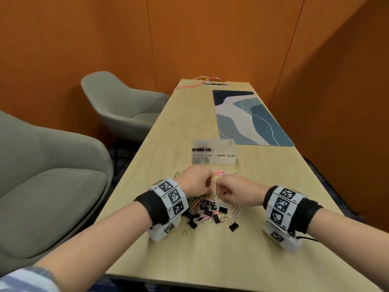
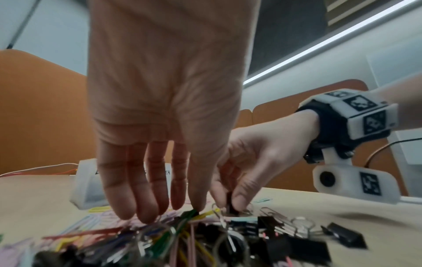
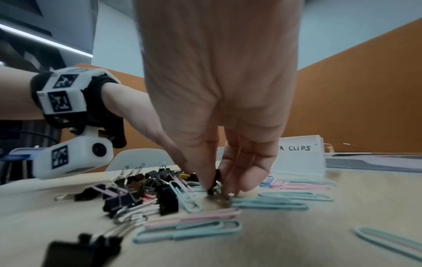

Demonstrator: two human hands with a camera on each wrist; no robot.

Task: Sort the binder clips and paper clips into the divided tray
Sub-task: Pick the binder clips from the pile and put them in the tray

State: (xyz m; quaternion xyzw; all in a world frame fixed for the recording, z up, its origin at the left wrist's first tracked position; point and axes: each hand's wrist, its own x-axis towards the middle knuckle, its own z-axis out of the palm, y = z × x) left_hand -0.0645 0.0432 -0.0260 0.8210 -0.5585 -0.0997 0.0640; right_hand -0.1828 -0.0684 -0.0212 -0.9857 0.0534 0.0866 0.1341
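A mixed pile of black binder clips and coloured paper clips (image 1: pixel 207 209) lies on the table under both hands. My left hand (image 1: pixel 207 183) reaches down with straight fingers (image 2: pixel 148 207), and its tips touch the coloured paper clips (image 2: pixel 180 222). My right hand (image 1: pixel 223 193) pinches a small black binder clip (image 3: pixel 217 178) between thumb and forefinger, low over the table; this clip (image 2: pixel 231 200) also shows in the left wrist view. Beyond the pile stands the frosted divided tray (image 1: pixel 213 160). Its left compartment, marked BINDER CLIPS, holds several black clips (image 1: pixel 201 149).
Pale blue and pink paper clips (image 3: pixel 274 204) lie spread to the right of the pile, and one binder clip (image 1: pixel 233 226) sits apart near me. A blue patterned mat (image 1: pixel 248 119) lies behind the tray. Two grey chairs (image 1: pixel 124 102) stand left of the table.
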